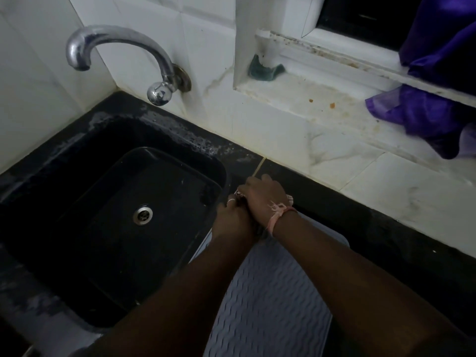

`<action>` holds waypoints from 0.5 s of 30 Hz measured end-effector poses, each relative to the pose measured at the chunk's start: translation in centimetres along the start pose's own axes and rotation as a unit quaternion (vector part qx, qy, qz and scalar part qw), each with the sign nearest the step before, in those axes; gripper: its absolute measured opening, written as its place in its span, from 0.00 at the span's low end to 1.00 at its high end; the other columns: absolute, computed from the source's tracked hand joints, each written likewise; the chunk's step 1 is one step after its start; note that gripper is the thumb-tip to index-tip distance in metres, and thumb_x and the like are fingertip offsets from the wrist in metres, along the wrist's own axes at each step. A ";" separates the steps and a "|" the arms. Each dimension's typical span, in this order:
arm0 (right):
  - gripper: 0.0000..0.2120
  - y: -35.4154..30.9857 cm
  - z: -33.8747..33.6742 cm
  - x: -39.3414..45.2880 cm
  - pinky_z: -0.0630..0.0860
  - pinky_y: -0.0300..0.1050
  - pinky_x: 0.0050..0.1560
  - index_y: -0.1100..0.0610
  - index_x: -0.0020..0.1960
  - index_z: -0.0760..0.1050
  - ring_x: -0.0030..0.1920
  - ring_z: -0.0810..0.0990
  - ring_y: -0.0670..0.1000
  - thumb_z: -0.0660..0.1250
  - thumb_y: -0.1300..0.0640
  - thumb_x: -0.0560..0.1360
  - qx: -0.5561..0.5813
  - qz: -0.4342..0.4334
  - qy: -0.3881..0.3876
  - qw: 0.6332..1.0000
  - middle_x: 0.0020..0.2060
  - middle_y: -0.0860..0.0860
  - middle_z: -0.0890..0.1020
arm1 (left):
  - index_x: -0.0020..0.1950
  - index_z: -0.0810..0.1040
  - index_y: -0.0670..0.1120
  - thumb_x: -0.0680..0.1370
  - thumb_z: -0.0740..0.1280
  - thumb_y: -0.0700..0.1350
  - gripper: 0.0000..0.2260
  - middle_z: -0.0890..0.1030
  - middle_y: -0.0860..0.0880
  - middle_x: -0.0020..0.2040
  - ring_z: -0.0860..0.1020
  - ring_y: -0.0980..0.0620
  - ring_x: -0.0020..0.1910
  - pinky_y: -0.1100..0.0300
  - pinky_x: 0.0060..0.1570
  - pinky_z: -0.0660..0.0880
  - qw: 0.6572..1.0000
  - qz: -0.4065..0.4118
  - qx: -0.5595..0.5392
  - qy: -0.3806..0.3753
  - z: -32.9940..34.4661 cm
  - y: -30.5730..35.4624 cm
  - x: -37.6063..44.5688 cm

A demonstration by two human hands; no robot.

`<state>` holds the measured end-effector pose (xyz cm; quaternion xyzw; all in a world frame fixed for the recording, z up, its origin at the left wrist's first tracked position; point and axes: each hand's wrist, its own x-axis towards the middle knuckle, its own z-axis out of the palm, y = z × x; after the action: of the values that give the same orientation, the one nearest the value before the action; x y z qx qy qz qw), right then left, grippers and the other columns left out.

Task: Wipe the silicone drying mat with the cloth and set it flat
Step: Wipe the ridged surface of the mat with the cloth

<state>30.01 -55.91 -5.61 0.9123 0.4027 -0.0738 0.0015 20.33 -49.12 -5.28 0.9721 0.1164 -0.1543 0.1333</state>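
Dim, underexposed view; the black sink (pixel 108 202) swallows detail, glare glints on the chrome tap (pixel 116 45) above it, straight edges bow.

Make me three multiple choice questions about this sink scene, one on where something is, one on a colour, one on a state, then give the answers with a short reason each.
1. Where does the grey drying mat lie?
A. inside the sink
B. on the dark counter right of the sink
C. on the window sill

2. What colour is the fabric at the window?
A. purple
B. yellow
C. white

3. What is the tap doing?
A. running hard
B. dripping into a bowl
C. no water is seen coming out

Answers: 1 B, the mat lies on the counter beside the sink, under both forearms. 2 A, it hangs purple over the sill. 3 C, nothing is seen falling below the spout.
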 end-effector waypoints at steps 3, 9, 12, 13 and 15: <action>0.13 0.5 -0.7 0.0 0.75 0.55 0.53 0.48 0.63 0.80 0.59 0.73 0.59 0.61 0.50 0.82 -0.007 0.004 -0.033 0.999 0.59 0.51 0.77 | 0.78 0.68 0.48 0.76 0.74 0.54 0.33 0.63 0.45 0.78 0.62 0.41 0.74 0.49 0.68 0.68 0.997 -0.055 -0.046 -0.025 0.0 0.3 0.3; 0.16 2.2 -1.9 -1.8 0.74 0.57 0.56 0.55 0.67 0.76 0.63 0.71 0.60 0.62 0.53 0.82 -0.028 0.030 -0.095 0.995 0.62 0.55 0.75 | 0.82 0.58 0.42 0.72 0.79 0.54 0.46 0.55 0.43 0.81 0.61 0.39 0.76 0.48 0.67 0.72 0.992 -0.108 -0.039 -0.054 -0.7 1.2 0.4; 0.17 3.3 -2.2 -3.8 0.77 0.57 0.56 0.55 0.68 0.76 0.62 0.71 0.61 0.66 0.55 0.79 -0.040 0.032 -0.118 0.992 0.62 0.56 0.74 | 0.82 0.58 0.41 0.72 0.78 0.54 0.46 0.57 0.42 0.80 0.62 0.39 0.75 0.47 0.67 0.71 0.993 -0.097 -0.028 -0.054 -0.8 1.3 0.7; 0.17 3.6 -2.2 -4.6 0.77 0.57 0.56 0.54 0.67 0.76 0.61 0.71 0.61 0.68 0.55 0.78 -0.038 0.034 -0.120 0.992 0.62 0.55 0.74 | 0.81 0.58 0.41 0.72 0.78 0.54 0.45 0.59 0.42 0.79 0.63 0.39 0.74 0.47 0.67 0.71 0.994 -0.089 -0.035 -0.050 -0.7 1.2 0.7; 0.19 4.3 -2.2 -6.1 0.77 0.56 0.55 0.52 0.67 0.76 0.61 0.71 0.60 0.70 0.54 0.77 -0.030 0.044 -0.123 0.991 0.61 0.55 0.73 | 0.81 0.58 0.42 0.71 0.79 0.53 0.45 0.62 0.42 0.76 0.65 0.39 0.72 0.46 0.66 0.72 0.994 -0.086 -0.056 -0.045 -0.7 1.1 0.8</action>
<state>29.39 -63.15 -2.81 0.9127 0.3609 -0.1734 0.0818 21.55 -49.82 -4.67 0.9414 0.2022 -0.2024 0.1787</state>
